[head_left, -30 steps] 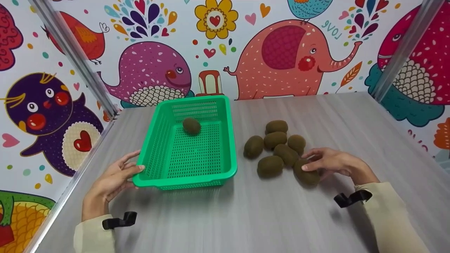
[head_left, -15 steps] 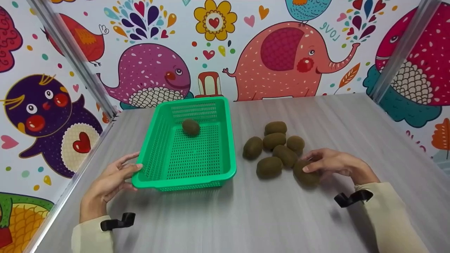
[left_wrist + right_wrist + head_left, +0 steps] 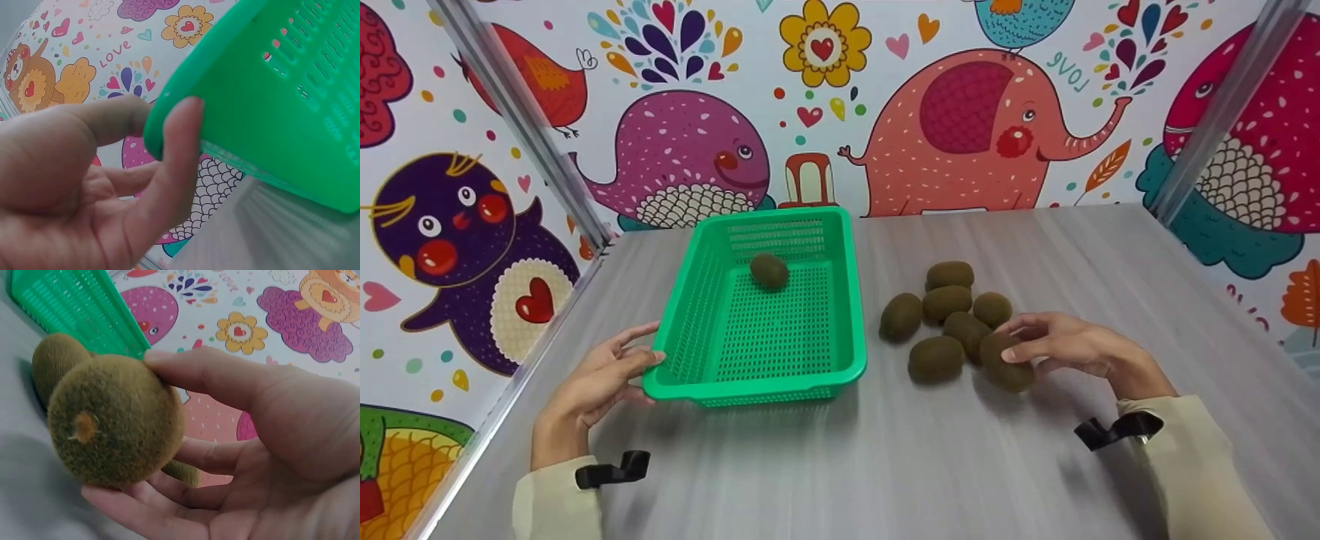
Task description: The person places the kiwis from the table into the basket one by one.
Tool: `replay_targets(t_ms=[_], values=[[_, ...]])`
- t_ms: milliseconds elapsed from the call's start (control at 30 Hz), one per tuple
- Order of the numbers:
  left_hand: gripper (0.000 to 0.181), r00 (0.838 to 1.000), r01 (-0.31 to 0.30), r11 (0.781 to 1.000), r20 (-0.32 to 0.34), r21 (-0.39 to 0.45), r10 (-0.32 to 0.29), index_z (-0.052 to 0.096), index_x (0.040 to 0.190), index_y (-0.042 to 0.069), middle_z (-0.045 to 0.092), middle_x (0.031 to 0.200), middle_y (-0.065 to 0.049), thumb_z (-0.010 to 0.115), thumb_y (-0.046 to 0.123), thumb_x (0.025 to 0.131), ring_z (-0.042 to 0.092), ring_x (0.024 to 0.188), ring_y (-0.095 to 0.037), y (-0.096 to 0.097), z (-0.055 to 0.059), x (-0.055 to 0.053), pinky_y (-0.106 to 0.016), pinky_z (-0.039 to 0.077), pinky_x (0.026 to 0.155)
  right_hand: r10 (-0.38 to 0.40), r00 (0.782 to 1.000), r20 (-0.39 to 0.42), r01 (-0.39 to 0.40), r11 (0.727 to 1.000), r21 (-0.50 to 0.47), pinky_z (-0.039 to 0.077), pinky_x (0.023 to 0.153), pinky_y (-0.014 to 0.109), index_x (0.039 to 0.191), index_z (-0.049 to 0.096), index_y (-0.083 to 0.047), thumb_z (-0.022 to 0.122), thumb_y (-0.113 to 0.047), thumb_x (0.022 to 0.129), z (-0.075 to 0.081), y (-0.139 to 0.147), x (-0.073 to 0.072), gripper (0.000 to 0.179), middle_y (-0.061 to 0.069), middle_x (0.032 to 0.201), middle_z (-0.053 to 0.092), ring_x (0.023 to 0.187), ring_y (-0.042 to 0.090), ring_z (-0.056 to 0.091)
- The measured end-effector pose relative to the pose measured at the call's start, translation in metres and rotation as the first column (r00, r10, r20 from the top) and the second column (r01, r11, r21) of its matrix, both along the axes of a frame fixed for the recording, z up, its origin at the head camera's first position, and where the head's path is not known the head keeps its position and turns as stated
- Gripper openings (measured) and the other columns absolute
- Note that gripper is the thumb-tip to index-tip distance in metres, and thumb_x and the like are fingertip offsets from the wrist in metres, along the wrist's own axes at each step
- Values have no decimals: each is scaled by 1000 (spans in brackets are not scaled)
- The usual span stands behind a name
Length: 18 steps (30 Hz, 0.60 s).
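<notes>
Our right hand [image 3: 1072,346] pinches a brown kiwi [image 3: 1003,366] between thumb and fingers, its long way pointing roughly toward us. The green basket [image 3: 761,387] sits to the left, past the other kiwis [image 3: 935,359]. Our left hand [image 3: 601,379] grips the basket's near left corner.

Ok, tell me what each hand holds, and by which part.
The left hand pinches the green basket by the rim at its near left corner; the right hand holds a kiwi by its sides.
</notes>
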<state>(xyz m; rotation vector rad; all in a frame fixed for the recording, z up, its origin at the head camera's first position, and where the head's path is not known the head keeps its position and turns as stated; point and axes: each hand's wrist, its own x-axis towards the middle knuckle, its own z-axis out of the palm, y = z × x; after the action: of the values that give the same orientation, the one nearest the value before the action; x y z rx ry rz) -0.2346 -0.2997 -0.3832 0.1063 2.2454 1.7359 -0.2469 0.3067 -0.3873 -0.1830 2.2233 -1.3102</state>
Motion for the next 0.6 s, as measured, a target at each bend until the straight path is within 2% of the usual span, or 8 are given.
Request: replay_targets(t_ms=[100,400,600], values=[[71,1000,2,1000,3,1,-2,15,158,2,71,107,3,56,17,102,71,83,-12,0,0,0,-36,63,68,-11,1000,-7,11,1000,-21,54,90,33,136,52,-4,73,-29,92,3,-4,3,55,18,138,48,113,23,55],[72,1000,11,999,18,32,-11,15,158,3,72,106,3,57,16,102,71,80,-12,-2,-2,-1,-36,63,68,-20,1000,-24,18,997,-75,57,89,32,137,52,-4,73,-28,92,12,-25,9,55,17,138,43,111,24,57],[72,1000,14,999,18,51,-15,14,158,2,72,106,2,57,16,102,72,81,-13,-1,-3,-1,-36,63,68,-21,998,-52,17,996,-82,57,87,30,138,51,-5,74,-31,91,26,-52,8,58,15,134,48,112,25,55]])
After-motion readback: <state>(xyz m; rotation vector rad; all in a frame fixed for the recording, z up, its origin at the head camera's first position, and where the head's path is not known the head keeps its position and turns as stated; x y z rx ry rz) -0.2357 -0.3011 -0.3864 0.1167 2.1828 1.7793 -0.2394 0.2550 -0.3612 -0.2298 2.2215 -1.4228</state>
